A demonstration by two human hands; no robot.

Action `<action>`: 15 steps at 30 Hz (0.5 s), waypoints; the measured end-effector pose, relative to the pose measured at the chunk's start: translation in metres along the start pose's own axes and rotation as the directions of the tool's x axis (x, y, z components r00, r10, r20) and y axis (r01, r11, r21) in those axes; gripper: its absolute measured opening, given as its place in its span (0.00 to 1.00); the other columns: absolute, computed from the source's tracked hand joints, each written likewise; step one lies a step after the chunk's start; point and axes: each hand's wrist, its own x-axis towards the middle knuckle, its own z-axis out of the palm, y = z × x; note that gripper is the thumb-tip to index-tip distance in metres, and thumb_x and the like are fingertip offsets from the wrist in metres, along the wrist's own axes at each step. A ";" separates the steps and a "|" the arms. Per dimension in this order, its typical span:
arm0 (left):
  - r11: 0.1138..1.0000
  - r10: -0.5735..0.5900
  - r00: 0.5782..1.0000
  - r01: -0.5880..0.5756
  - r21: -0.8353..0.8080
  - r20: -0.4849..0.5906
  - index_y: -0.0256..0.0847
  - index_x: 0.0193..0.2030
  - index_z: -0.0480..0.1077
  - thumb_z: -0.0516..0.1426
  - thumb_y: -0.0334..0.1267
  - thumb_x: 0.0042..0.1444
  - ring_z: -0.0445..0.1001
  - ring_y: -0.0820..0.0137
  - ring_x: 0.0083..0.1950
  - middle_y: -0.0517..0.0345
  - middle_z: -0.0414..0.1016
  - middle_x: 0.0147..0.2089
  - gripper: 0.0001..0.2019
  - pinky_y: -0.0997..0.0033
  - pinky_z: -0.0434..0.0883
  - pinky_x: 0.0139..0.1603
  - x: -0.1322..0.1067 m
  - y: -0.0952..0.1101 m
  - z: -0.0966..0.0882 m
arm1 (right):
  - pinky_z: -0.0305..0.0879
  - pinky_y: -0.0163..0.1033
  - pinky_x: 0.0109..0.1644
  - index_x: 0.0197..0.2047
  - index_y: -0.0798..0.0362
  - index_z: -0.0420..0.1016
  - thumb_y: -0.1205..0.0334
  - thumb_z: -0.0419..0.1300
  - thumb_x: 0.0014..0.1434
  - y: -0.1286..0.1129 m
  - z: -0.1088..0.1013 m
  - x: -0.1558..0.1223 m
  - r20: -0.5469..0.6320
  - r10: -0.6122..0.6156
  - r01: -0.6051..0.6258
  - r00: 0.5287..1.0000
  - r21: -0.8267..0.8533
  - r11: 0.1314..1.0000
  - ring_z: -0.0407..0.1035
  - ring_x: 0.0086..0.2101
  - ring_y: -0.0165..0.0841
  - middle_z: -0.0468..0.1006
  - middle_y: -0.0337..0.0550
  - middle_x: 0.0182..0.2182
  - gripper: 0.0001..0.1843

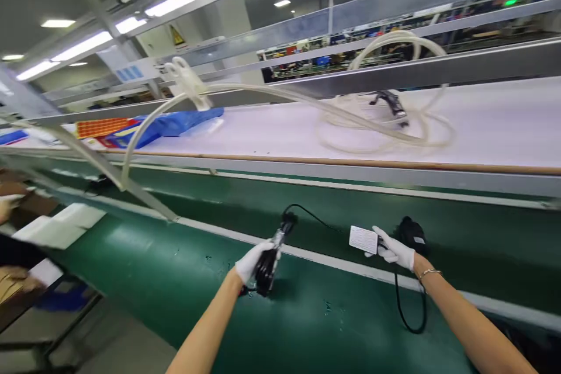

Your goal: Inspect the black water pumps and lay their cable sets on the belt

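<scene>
My left hand point(254, 262), in a white glove, is closed around a bundled black cable point(265, 273) above the green belt. From the top of that bundle a thin black cord point(309, 210) runs to the right. My right hand point(395, 251), also gloved, grips a small power adapter whose pale printed label point(363, 239) faces up. Just behind this hand sits a rounded black device point(412, 234) with a small label. A black cord point(424, 311) hangs in a loop below the right wrist. Which item this loop belongs to cannot be made out.
A green conveyor belt point(144, 263) runs across, with a pale divider strip point(324, 256). Above it a white shelf point(272, 128) carries blue packaging point(175, 124) and a coiled clear hose point(372, 125). White foam pieces point(61, 225) lie at left, near another person's hand point(20, 280).
</scene>
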 end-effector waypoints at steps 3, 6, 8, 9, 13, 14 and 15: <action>0.999 -0.041 0.999 0.040 0.011 0.025 0.41 0.37 0.67 0.62 0.56 0.44 0.68 0.71 0.25 0.59 0.71 0.30 0.22 0.70 0.67 0.26 0.044 -0.016 0.019 | 0.74 0.39 0.35 0.52 0.54 0.75 0.45 0.59 0.71 -0.029 -0.002 0.041 -0.128 -0.054 0.016 0.990 -0.275 0.961 0.74 0.32 0.30 0.79 0.42 0.40 0.20; 0.997 -0.056 0.997 0.053 0.052 0.053 0.41 0.35 0.67 0.62 0.56 0.44 0.69 0.71 0.26 0.60 0.70 0.29 0.21 0.69 0.69 0.28 0.074 -0.030 0.034 | 0.72 0.53 0.56 0.57 0.52 0.75 0.49 0.62 0.69 -0.058 0.012 0.057 -0.168 -0.258 0.146 0.951 -0.493 0.858 0.75 0.51 0.41 0.77 0.50 0.55 0.20; 0.994 -0.049 0.996 0.040 0.101 0.080 0.41 0.35 0.67 0.63 0.55 0.46 0.71 0.71 0.29 0.60 0.72 0.30 0.20 0.69 0.71 0.32 0.085 -0.035 0.043 | 0.59 0.62 0.68 0.62 0.53 0.73 0.50 0.66 0.64 -0.074 0.036 0.053 -0.089 -0.432 0.298 0.897 -0.600 0.742 0.67 0.62 0.49 0.73 0.55 0.63 0.27; 0.991 -0.043 0.994 0.029 0.132 0.098 0.40 0.35 0.68 0.63 0.55 0.48 0.72 0.70 0.31 0.59 0.73 0.31 0.20 0.68 0.72 0.35 0.089 -0.036 0.047 | 0.50 0.64 0.72 0.63 0.52 0.72 0.51 0.69 0.59 -0.081 0.051 0.048 -0.007 -0.510 0.390 0.860 -0.635 0.666 0.62 0.65 0.51 0.71 0.55 0.65 0.32; 0.959 0.003 0.983 -0.055 0.277 0.185 0.37 0.43 0.74 0.60 0.55 0.61 0.77 0.66 0.40 0.54 0.78 0.40 0.20 0.60 0.76 0.46 0.100 -0.027 0.048 | 0.44 0.57 0.75 0.53 0.45 0.81 0.59 0.74 0.42 -0.107 0.113 0.015 0.401 -0.623 0.703 0.671 -0.610 0.365 0.72 0.56 0.49 0.84 0.45 0.48 0.31; 0.945 0.027 0.980 -0.090 0.315 0.198 0.37 0.46 0.74 0.59 0.54 0.63 0.78 0.65 0.43 0.53 0.78 0.44 0.20 0.59 0.76 0.48 0.103 -0.024 0.045 | 0.49 0.57 0.73 0.46 0.44 0.83 0.58 0.73 0.44 -0.114 0.122 0.006 0.462 -0.617 0.740 0.637 -0.589 0.323 0.76 0.48 0.47 0.85 0.41 0.39 0.23; 0.922 0.069 0.977 -0.141 0.361 0.204 0.37 0.50 0.74 0.59 0.53 0.65 0.78 0.65 0.45 0.52 0.78 0.47 0.20 0.58 0.77 0.49 0.107 -0.021 0.041 | 0.54 0.56 0.70 0.40 0.43 0.83 0.57 0.72 0.47 -0.122 0.127 -0.001 0.495 -0.612 0.760 0.617 -0.578 0.298 0.76 0.41 0.45 0.83 0.39 0.31 0.14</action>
